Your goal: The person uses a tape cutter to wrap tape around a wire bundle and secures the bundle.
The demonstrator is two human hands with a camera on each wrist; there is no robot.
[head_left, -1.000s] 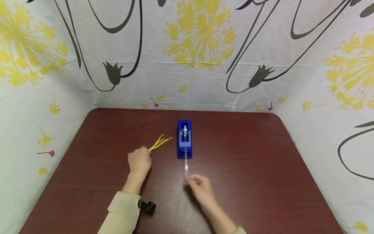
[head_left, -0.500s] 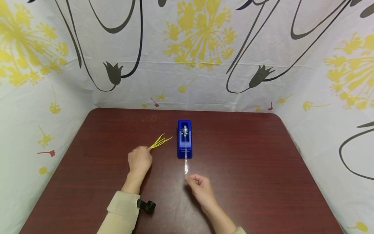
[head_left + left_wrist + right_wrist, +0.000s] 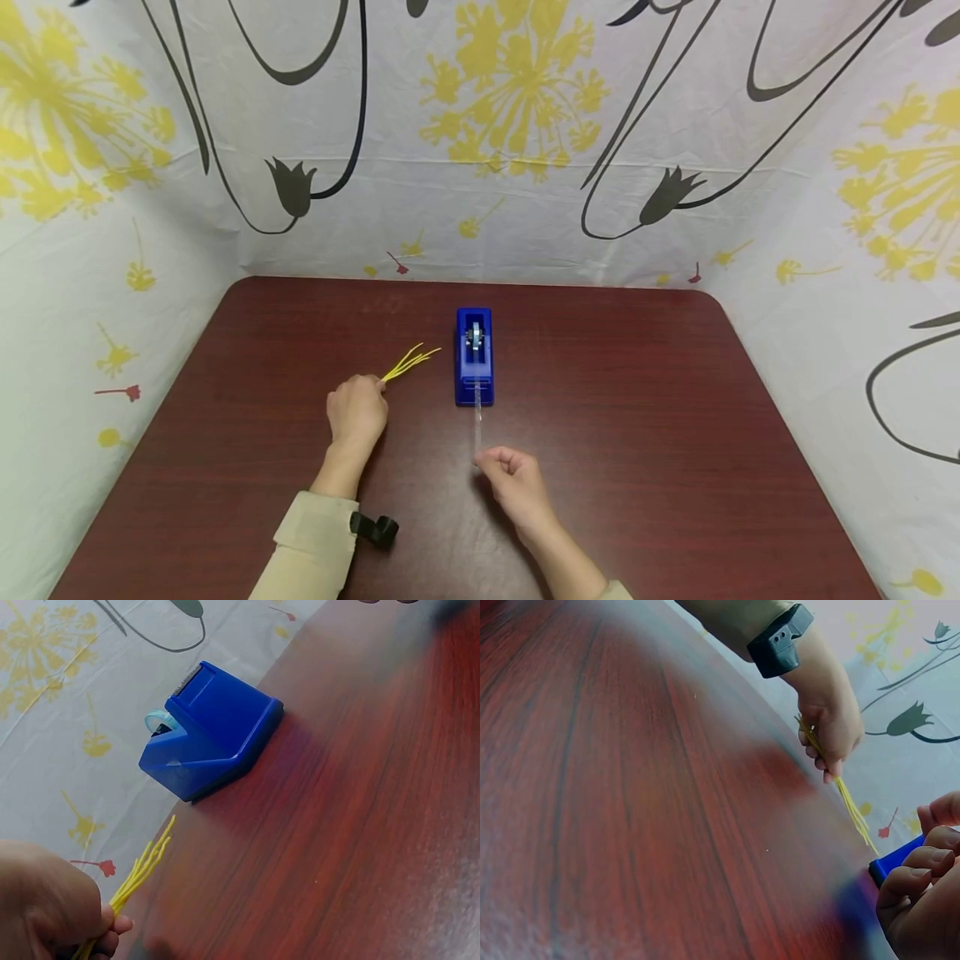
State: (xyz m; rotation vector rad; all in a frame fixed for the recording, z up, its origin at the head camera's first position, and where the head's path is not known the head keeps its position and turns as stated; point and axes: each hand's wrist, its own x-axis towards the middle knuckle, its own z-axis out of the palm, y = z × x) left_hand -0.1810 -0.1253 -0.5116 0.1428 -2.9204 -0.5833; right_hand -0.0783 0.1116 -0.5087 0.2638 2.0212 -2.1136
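Observation:
My left hand (image 3: 357,412) grips a bundle of several thin yellow strings (image 3: 408,362); their loose ends fan out past the thumb toward the dispenser, and in the right wrist view the other ends poke out behind the fist. A blue tape dispenser (image 3: 474,357) stands on the table, its serrated cutter showing in the left wrist view. From it a strip of clear tape (image 3: 477,427) runs toward my right hand (image 3: 517,487), which pinches the tape's free end between thumb and forefinger. The strip is still joined to the dispenser.
The dark red-brown wooden table (image 3: 660,433) has rounded far corners. White cloth (image 3: 525,225) printed with flowers hangs behind it and along both sides. A black wrist camera (image 3: 377,530) is strapped at the left sleeve (image 3: 318,533).
Both hands stay nearly in place. The yellow strings and left hand have shifted very slightly left; the glint on the tape strip has faded.

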